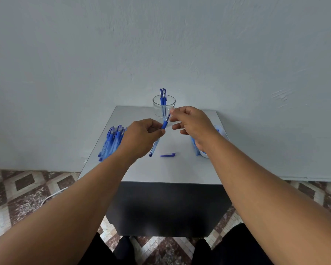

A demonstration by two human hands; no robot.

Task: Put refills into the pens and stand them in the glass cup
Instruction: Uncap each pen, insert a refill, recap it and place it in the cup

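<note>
My left hand [142,137] grips a blue pen barrel [156,145] held slanted above the table, its tail end pointing down toward me. My right hand [191,122] pinches the top of the thin refill [168,116] that sticks out of the barrel's blue grip. Behind both hands stands the glass cup [164,106] with two capped blue pens [162,96] upright in it. A loose blue pen cap [168,154] lies on the table in front of the hands.
A pile of several blue pens [111,142] lies at the table's left side. A white container [204,150] with blue items sits at the right, partly hidden by my right forearm. The small grey table [151,173] stands against a wall; patterned floor lies below.
</note>
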